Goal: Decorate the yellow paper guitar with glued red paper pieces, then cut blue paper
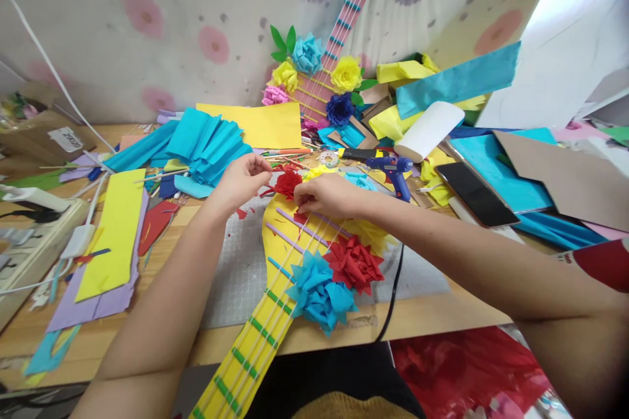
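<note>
A yellow paper guitar (272, 255) with green frets and white strings lies slanting over the table's front edge. Its body carries a large blue paper flower (322, 291), a red paper flower (354, 264) and a smaller red paper flower (287, 183) at the far end. Left of that small flower is my left hand (243, 180), fingers loosely curved, with a gap between thumb and forefinger. My right hand (327, 195) is on its other side, fingertips pinched together over the body. A bit of red paper shows beneath them; what they hold is hidden.
A blue glue gun (393, 173) lies right of the guitar, its black cord hanging over the front edge. Beyond it are a phone (476, 193) and paper scraps. Folded blue crepe paper (206, 144) lies left; a pink paper guitar (314, 91) leans at the back.
</note>
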A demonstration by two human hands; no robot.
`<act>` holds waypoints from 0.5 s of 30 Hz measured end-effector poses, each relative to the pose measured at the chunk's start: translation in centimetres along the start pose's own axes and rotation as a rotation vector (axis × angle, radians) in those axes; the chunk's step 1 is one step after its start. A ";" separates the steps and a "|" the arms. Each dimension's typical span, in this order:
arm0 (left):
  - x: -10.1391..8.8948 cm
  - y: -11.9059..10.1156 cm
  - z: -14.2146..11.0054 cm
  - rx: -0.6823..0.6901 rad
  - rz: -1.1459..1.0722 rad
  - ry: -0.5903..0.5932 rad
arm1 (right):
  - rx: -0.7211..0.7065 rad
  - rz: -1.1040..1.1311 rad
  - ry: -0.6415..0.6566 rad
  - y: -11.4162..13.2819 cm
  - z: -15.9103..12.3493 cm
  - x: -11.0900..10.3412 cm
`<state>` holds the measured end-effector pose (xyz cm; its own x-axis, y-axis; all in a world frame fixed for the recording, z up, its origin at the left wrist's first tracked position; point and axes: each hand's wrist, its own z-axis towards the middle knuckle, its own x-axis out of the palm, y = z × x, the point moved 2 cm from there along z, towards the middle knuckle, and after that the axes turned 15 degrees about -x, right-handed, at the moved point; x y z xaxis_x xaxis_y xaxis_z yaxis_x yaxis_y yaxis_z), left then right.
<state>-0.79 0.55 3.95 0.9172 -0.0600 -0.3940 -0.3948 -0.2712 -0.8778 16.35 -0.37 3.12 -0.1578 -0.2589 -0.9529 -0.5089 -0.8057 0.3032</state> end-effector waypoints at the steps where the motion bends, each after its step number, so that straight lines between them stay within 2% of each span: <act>1: 0.0 0.0 0.0 0.004 -0.001 0.001 | 0.004 -0.003 -0.003 0.0 0.0 0.0; 4: 0.1 0.1 0.1 0.018 0.007 0.011 | 0.012 0.034 -0.017 0.0 -0.1 -0.3; 6: 0.1 0.0 -0.1 0.038 0.027 0.034 | 0.044 0.136 -0.056 0.0 -0.1 -0.5; 11: 0.8 -0.1 -1.2 0.065 0.031 0.232 | 0.164 0.561 -0.287 -0.4 -0.2 -0.9; 15: 2.4 -0.1 -2.0 0.012 -0.082 0.341 | 0.248 0.729 -0.402 -0.6 -0.6 -1.1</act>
<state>1.51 -1.51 3.65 0.9105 -0.3563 -0.2098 -0.3175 -0.2772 -0.9068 17.33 0.07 3.96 -0.7793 -0.4196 -0.4654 -0.3275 -0.3606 0.8734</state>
